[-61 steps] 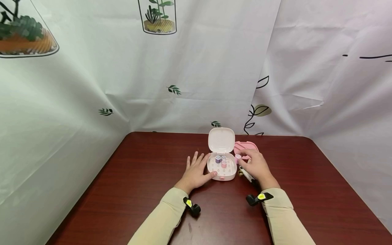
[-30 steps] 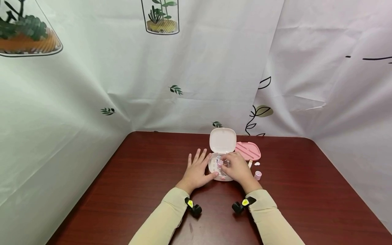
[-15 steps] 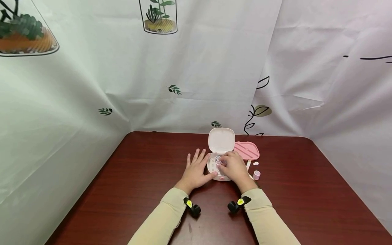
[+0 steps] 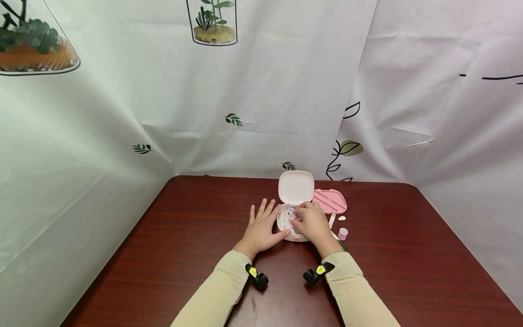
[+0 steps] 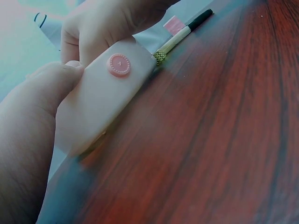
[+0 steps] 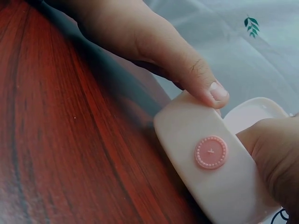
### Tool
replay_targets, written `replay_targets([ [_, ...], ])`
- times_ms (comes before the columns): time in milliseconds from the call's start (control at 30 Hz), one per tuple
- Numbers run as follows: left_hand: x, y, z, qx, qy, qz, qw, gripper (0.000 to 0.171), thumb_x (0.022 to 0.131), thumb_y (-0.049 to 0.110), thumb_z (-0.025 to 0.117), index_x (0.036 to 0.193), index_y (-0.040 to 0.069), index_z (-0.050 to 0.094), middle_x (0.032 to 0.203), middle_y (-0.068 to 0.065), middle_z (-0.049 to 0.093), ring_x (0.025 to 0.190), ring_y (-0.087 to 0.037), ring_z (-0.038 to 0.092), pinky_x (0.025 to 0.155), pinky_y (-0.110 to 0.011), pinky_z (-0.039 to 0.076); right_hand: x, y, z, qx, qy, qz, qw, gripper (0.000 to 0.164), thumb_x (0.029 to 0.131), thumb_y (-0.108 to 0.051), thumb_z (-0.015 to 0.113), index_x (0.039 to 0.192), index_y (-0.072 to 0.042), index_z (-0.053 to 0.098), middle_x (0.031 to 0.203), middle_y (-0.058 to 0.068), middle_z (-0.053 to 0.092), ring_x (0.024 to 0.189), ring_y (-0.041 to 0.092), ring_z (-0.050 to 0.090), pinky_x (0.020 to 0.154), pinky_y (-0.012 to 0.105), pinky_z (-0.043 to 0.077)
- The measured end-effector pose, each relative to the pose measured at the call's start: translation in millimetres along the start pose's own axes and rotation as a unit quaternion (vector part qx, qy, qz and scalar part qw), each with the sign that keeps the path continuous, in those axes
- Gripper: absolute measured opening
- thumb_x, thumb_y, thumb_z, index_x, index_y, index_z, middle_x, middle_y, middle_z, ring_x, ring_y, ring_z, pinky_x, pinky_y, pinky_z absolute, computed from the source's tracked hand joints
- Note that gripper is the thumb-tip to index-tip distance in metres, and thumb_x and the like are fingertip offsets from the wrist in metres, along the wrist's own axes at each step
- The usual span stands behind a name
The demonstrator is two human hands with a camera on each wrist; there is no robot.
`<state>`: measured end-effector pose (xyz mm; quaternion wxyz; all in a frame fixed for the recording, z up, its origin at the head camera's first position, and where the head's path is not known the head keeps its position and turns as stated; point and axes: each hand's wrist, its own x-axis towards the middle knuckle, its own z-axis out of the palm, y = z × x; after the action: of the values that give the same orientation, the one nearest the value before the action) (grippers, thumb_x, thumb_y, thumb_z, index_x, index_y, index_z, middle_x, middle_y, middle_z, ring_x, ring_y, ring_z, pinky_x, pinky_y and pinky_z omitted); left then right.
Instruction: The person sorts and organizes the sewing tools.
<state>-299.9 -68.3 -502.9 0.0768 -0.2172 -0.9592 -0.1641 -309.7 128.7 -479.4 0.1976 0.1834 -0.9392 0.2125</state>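
A small white sewing box (image 4: 282,223) stands on the table with its lid (image 4: 296,187) raised; a pink button (image 6: 211,152) marks its front. Inside, pegs and several thread spools show, partly covered by fingers. My right hand (image 4: 318,225) reaches over the box's right side and pinches a pink-and-white thread spool (image 4: 292,217) low among the pegs. Another spool (image 4: 300,217) is partly seen behind the fingertips. On the box's left side rests my left hand (image 4: 261,230), fingers spread, thumb (image 6: 217,93) on the front rim. The right fingertips are hidden in both wrist views.
A pink grooved tray (image 4: 330,202) lies behind the right hand. Right of the box are a loose pink spool (image 4: 342,234), a small white piece (image 4: 342,218) and a slim light stick (image 4: 332,220). Beside the box lie a gold thimble (image 5: 159,57) and a black-ended tool (image 5: 200,19).
My right hand has carried the spool from beside the box leftward into it, then shifted slightly left and stayed nearly still. The left hand has kept its place on the box.
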Motion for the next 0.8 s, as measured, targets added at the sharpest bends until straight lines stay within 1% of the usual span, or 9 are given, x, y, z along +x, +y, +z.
replay_targets([
  [133, -0.2, 0.0, -0.5, -0.001, -0.001, -0.001, 1.0, 0.09, 0.092, 0.073, 0.045, 0.161, 0.017, 0.03, 0.168, -0.006, 0.02, 0.156, -0.03, 0.003, 0.121, -0.059, -0.003, 0, 0, 0, 0.004, 0.001, -0.003, 1.0, 0.019, 0.078, -0.018, 0.084, 0.095, -0.009, 0.079, 0.104, 0.008, 0.07, 0.101, 0.031, 0.061, 0.09, 0.048, 0.047],
  [267, -0.3, 0.1, -1.0, -0.004, 0.001, 0.0, 1.0, 0.089, 0.092, 0.072, 0.046, 0.161, 0.017, 0.03, 0.168, -0.007, 0.021, 0.156, -0.03, 0.004, 0.121, -0.059, -0.003, 0, 2, 0, 0.012, 0.003, -0.008, 1.0, 0.027, 0.078, -0.017, 0.084, 0.102, -0.006, 0.078, 0.104, 0.01, 0.07, 0.101, 0.031, 0.061, 0.09, 0.048, 0.048],
  [367, 0.0, 0.0, -0.8, -0.003, 0.002, 0.0, 1.0, 0.089, 0.092, 0.072, 0.046, 0.161, 0.017, 0.031, 0.167, -0.006, 0.021, 0.156, -0.029, 0.004, 0.121, -0.059, -0.002, 0, 4, -3, 0.03, 0.011, -0.011, 0.999, 0.032, 0.079, -0.015, 0.083, 0.108, -0.005, 0.077, 0.105, 0.012, 0.069, 0.102, 0.033, 0.061, 0.092, 0.049, 0.049],
  [500, 0.5, 0.0, 0.0, -0.003, 0.002, 0.0, 1.0, 0.09, 0.091, 0.073, 0.047, 0.16, 0.017, 0.031, 0.167, -0.006, 0.023, 0.156, -0.03, 0.005, 0.121, -0.059, -0.001, -3, 9, -8, 0.068, 0.034, -0.007, 0.997, 0.031, 0.079, -0.012, 0.079, 0.109, -0.003, 0.076, 0.107, 0.014, 0.069, 0.105, 0.035, 0.061, 0.095, 0.051, 0.048],
  [667, 1.4, -0.6, 1.3, -0.006, 0.003, 0.003, 1.0, 0.09, 0.091, 0.072, 0.048, 0.16, 0.017, 0.032, 0.167, -0.007, 0.025, 0.156, -0.031, 0.006, 0.121, -0.06, -0.001, -8, 26, -18, 0.09, 0.07, 0.002, 0.993, 0.028, 0.082, -0.01, 0.075, 0.109, -0.004, 0.073, 0.112, 0.014, 0.069, 0.114, 0.036, 0.059, 0.101, 0.052, 0.045],
  [767, 2.1, -1.3, 1.8, -0.006, 0.002, 0.0, 1.0, 0.091, 0.09, 0.072, 0.049, 0.16, 0.017, 0.032, 0.167, -0.006, 0.025, 0.156, -0.029, 0.005, 0.121, -0.059, -0.002, -12, 43, -25, 0.095, 0.081, 0.007, 0.992, 0.029, 0.084, -0.011, 0.074, 0.111, -0.002, 0.073, 0.116, 0.015, 0.069, 0.117, 0.036, 0.059, 0.103, 0.052, 0.044],
  [800, 2.0, -1.4, 1.7, -0.006, 0.001, -0.001, 1.0, 0.091, 0.09, 0.072, 0.049, 0.16, 0.016, 0.032, 0.167, -0.006, 0.025, 0.156, -0.029, 0.005, 0.121, -0.058, -0.002, -14, 50, -27, 0.096, 0.085, 0.008, 0.992, 0.029, 0.084, -0.011, 0.074, 0.111, -0.002, 0.073, 0.115, 0.015, 0.069, 0.115, 0.035, 0.06, 0.102, 0.052, 0.045],
])
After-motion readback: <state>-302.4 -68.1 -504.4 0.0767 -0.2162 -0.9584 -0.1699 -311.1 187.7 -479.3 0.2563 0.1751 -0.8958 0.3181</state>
